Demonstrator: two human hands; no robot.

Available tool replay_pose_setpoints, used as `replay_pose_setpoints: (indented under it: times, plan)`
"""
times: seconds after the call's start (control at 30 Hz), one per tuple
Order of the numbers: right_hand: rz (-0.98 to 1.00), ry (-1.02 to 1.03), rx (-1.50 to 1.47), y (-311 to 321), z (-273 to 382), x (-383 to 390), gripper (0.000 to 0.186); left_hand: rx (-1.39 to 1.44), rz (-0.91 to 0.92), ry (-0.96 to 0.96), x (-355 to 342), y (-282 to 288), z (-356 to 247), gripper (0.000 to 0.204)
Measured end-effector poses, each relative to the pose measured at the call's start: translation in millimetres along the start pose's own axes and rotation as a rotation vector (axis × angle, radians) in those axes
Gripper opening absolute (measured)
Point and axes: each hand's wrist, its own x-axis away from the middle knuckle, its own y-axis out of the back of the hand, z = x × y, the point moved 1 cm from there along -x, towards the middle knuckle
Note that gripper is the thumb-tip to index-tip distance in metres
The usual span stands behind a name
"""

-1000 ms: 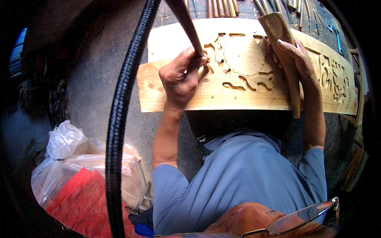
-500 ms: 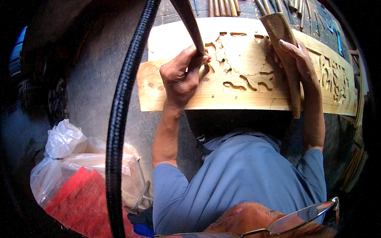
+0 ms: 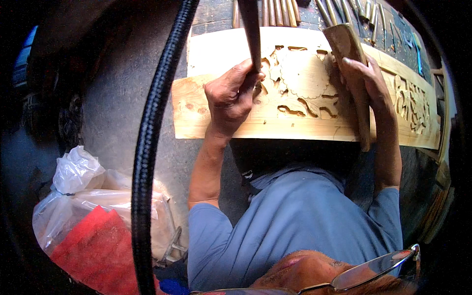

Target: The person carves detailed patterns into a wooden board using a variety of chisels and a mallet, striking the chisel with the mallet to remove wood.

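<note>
My left hand [image 3: 230,101] is closed around a long carving chisel [image 3: 251,37]. The chisel stands steeply over the pale wooden board [image 3: 221,51], its lower end hidden by my fingers beside the carved hollows. In my right hand [image 3: 372,82] is a long wooden mallet [image 3: 344,42], wide at the far end and narrowing toward me. It lies over the board, right of the scalloped uncut shape in the middle. Cut-out curved openings surround that shape, and a second carved section [image 3: 412,105] shows at the board's right.
Several wooden-handled tools [image 3: 275,14] line the far side of the dark bench, with more chisels [image 3: 373,22] at the far right. A black braided cable [image 3: 147,147] crosses the view on the left. Below left are a tied clear plastic bag [image 3: 76,172] and a red sheet [image 3: 93,246].
The chisel's upper end has swung right, so it stands more upright. My left hand has shifted slightly right and down in the picture. The mallet remains in my right hand.
</note>
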Motion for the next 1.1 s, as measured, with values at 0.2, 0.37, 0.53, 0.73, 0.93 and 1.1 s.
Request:
replay_pose_setpoints:
  times: [0.2,0.37,0.53,0.73,0.93,1.1]
  plan:
    - [-0.013,0.569,0.473,-10,85,1,0.059,0.001,0.016,0.035,-3,3,0,0.020]
    - [-0.304,0.795,0.844,15,151,-11,0.060,0.042,0.007,0.012,-5,1,1,0.022]
    - [-0.403,0.965,0.899,-9,184,-28,0.061,0.029,-0.006,-0.056,-10,-4,-1,0.026]
    - [-0.342,0.997,0.900,-40,189,-42,0.061,-0.040,0.012,-0.017,-5,4,-7,0.025]
    - [-0.356,1.008,0.909,-40,194,-40,0.062,-0.071,0.020,-0.071,-11,1,-8,0.020]
    - [-0.378,1.024,0.897,-38,198,-39,0.062,-0.137,0.025,-0.180,-17,2,-4,0.021]
